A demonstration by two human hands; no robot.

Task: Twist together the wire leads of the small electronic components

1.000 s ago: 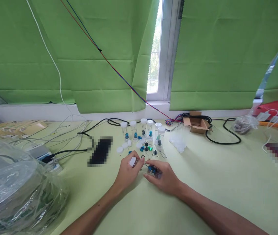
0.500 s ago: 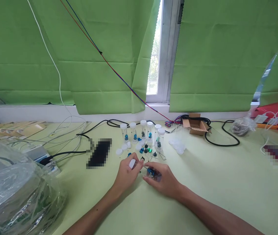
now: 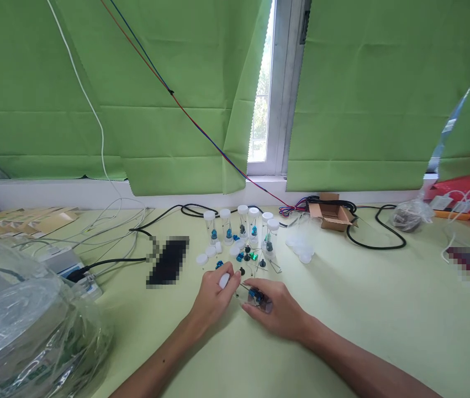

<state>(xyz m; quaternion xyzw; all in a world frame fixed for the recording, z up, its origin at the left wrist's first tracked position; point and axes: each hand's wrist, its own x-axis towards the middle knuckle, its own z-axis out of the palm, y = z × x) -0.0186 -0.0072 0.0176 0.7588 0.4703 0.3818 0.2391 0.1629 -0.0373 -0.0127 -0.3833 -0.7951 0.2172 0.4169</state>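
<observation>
Lying tilted in the right hand, a clear tube with blue parts is gripped between thumb and fingers, presumably for steadiness. The left hand curls its fingers round a white piece. Capped tubes stand beyond, likely upright to save space.

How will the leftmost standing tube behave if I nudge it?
The leftmost tube is tall and narrow, so it may tip easily. Its round white cap suggests it could roll once down. With small parts like the blue piece inside, it's probably light.
</observation>
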